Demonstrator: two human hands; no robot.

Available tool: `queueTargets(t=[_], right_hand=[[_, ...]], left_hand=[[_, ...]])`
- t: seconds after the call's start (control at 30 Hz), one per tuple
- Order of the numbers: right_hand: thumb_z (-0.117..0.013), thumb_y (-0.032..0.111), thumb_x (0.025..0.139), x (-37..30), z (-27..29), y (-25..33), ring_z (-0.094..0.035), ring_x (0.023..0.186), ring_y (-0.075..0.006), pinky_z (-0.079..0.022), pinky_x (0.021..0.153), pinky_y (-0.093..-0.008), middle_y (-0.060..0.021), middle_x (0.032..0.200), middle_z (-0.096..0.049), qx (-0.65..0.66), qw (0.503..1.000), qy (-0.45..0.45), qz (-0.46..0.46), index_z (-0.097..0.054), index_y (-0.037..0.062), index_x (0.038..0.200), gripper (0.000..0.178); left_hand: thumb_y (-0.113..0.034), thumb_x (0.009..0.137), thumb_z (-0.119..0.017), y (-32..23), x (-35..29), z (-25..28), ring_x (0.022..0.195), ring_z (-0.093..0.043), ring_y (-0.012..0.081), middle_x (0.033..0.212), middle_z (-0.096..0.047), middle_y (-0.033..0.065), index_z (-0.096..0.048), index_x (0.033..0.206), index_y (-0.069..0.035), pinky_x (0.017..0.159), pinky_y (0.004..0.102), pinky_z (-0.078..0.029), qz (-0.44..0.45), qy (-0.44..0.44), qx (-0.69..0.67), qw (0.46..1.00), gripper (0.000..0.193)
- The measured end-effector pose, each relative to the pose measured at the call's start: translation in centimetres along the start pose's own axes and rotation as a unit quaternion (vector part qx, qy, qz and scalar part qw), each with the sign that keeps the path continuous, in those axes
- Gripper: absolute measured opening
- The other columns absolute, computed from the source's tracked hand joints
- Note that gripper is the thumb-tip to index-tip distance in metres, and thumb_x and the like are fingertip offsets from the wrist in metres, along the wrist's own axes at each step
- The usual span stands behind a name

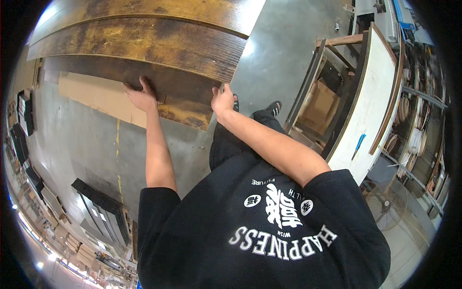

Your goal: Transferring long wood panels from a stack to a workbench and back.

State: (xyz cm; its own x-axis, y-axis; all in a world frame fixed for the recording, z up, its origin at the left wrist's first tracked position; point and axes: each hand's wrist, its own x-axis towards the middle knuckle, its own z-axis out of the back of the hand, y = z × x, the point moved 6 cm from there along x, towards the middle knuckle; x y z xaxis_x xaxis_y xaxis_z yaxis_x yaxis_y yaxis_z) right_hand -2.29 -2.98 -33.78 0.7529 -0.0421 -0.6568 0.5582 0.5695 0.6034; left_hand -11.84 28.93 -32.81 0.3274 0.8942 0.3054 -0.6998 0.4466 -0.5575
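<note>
Brown wood-grain boards (144,41) lie overlapping in a stack at the upper left, with yellowish patches and glossy highlights. My left hand (143,98) is at the dark near side of the front board (103,67), thumb and a finger showing against it. The rest of that hand's grip is partly hidden. At the board's right corner, my right hand (222,100) grips the edge, its fingers curled around it. Below the boards, a flat tan cardboard sheet (98,94) and a lower wood-grain panel (185,115) stick out toward me.
On my right stands a white-topped workbench (373,96), a blue tool lying on it, with a cardboard box (317,106) in its open frame. A fan (386,203) is behind it. Dark panels (103,209) stand at the lower left beside a yellow floor line (118,159).
</note>
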Motion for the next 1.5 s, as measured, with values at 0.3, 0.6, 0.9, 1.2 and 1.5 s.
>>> queueTargets(t=[0.3, 0.6, 0.9, 1.2, 1.5], right_hand=[[-0.059, 0.015, 0.104, 2.0, -2.0, -2.0, -0.068, 0.094, -0.0304, -0.052, 0.086, -0.0402, -0.0196, 0.109, -0.072, -0.011, 0.999, 0.018, 0.033, -0.034, 0.0099, 0.163, 0.064], [-0.064, 0.035, 0.103, 1.4, -0.6, -1.1, -0.066, 0.118, -0.0439, -0.051, 0.098, -0.0474, -0.0259, 0.128, -0.069, 0.003, 0.999, 0.039, 0.034, -0.037, 0.0117, 0.162, 0.070], [-0.065, 0.037, 0.101, 2.1, 1.5, -0.7, -0.066, 0.121, -0.0435, -0.051, 0.101, -0.0487, -0.0260, 0.131, -0.068, -0.048, 0.989, 0.065, 0.125, -0.044, 0.0067, 0.158, 0.068], [-0.054, 0.030, 0.109, 8.3, 14.9, -11.0, -0.066, 0.119, -0.0210, -0.051, 0.100, -0.0346, -0.0099, 0.142, -0.065, 0.180, 0.950, 0.251, -0.039, -0.048, 0.0044, 0.154, 0.052], [-0.060, 0.033, 0.107, 10.8, 34.5, -42.7, -0.067, 0.089, -0.0160, -0.054, 0.074, -0.0318, -0.0070, 0.118, -0.072, 0.263, 0.953, -0.025, -0.149, -0.065, 0.0062, 0.132, 0.037]], left_hand=[[-0.040, 0.096, -0.073, -0.8, -0.3, 0.3, 0.137, -0.052, 0.0421, 0.148, -0.054, 0.0286, -0.039, 0.155, 0.008, 0.114, 0.0482, -0.043, 0.052, 0.026, 0.000, 0.998, 0.083], [-0.041, 0.093, -0.077, 0.0, -0.2, -0.2, 0.136, -0.053, 0.0450, 0.145, -0.055, 0.0305, -0.043, 0.151, 0.011, 0.114, 0.0486, -0.043, 0.008, 0.012, 0.013, 1.000, 0.085], [-0.048, 0.092, -0.075, 0.3, -0.1, -0.4, 0.137, -0.050, 0.0467, 0.147, -0.053, 0.0336, -0.043, 0.149, 0.014, 0.117, 0.0492, -0.040, -0.027, 0.004, 0.055, 0.998, 0.090], [-0.039, 0.098, -0.068, -0.6, -0.3, -0.6, 0.138, -0.048, 0.0484, 0.147, -0.051, 0.0362, -0.041, 0.148, 0.016, 0.120, 0.0501, -0.037, -0.078, -0.008, 0.084, 0.993, 0.080], [-0.032, 0.105, -0.058, -4.6, -6.2, -0.1, 0.137, -0.045, 0.0558, 0.144, -0.046, 0.0460, -0.038, 0.145, 0.023, 0.118, 0.0541, -0.035, -0.054, 0.070, 0.026, 0.996, 0.071]])
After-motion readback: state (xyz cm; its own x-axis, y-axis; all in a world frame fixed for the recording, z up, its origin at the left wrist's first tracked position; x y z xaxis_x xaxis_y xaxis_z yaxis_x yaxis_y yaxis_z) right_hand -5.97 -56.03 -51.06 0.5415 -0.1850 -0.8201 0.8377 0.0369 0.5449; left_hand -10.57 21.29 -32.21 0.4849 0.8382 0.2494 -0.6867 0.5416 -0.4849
